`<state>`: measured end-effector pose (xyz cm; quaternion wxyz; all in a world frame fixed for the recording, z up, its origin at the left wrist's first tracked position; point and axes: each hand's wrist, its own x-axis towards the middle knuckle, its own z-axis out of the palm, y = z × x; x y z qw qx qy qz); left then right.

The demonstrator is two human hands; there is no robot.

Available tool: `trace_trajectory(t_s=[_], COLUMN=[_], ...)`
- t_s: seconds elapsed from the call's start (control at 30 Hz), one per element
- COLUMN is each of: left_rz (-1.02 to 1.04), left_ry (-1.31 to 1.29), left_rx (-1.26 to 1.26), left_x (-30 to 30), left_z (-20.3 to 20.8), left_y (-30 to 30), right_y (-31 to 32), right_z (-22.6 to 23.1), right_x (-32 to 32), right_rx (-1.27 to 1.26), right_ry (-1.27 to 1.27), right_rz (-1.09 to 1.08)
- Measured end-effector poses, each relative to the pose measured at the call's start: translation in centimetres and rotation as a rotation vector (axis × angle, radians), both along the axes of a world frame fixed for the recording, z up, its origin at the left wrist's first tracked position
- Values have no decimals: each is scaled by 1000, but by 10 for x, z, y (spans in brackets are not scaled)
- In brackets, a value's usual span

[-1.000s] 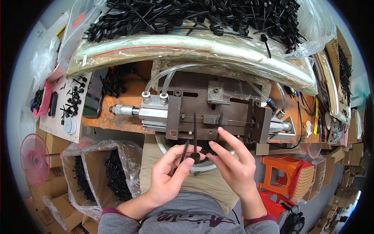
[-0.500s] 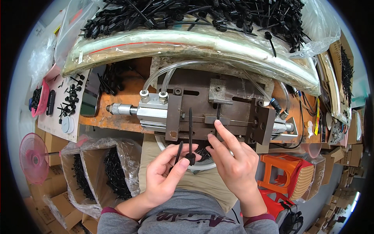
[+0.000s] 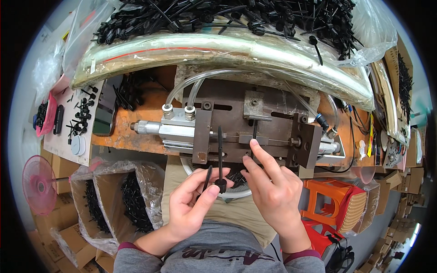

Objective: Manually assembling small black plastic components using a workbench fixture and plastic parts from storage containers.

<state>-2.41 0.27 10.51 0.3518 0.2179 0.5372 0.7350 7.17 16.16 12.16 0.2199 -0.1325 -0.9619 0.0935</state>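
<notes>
My left hand (image 3: 191,195) is closed around black plastic stems with knobbed ends. One stem (image 3: 220,154) stands upright with its round head (image 3: 220,184) between thumb and fingers. A second black stem (image 3: 207,177) leans beside it in the same grip. My right hand (image 3: 276,190) has its fingers apart, and its index fingertip rests at the front edge of a small metal block (image 3: 246,139) on the dark metal fixture (image 3: 232,118). Behind that fingertip, a thin black stem (image 3: 255,129) lies across the block. The right hand's thumb is mostly hidden.
An air cylinder (image 3: 177,135) sits at the fixture's left, another (image 3: 328,147) at its right, with clear hoses (image 3: 195,82) arching behind. A plastic-lined tray (image 3: 218,48) heaped with black parts lies beyond. Boxes of parts (image 3: 136,200) stand lower left; an orange stool (image 3: 318,198) lower right.
Both cylinders' rods have moved inward toward the small block, and the left cylinder's outer end piece now sits against its body. My hands have stayed nearly still.
</notes>
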Motion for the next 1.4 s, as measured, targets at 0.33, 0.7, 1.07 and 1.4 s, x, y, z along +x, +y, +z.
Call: trace_trajectory(t_s=[0.33, 0.7, 1.07, 1.4], left_rz=[-41, -48, -138, -170], left_ry=[58, 160, 252, 423], left_rx=[-39, -52, -157, -146], left_x=[-2, -5, -3, -1], left_z=[5, 9, 12, 16], left_y=[-4, -7, -7, -11], right_y=[-2, 13, 6, 2], right_z=[0, 1, 9, 4], right_x=[-1, 11, 13, 10], right_rx=[7, -266, -1547, -1622], right_ry=[13, 95, 345, 461], right_rz=[-7, 167, 109, 31])
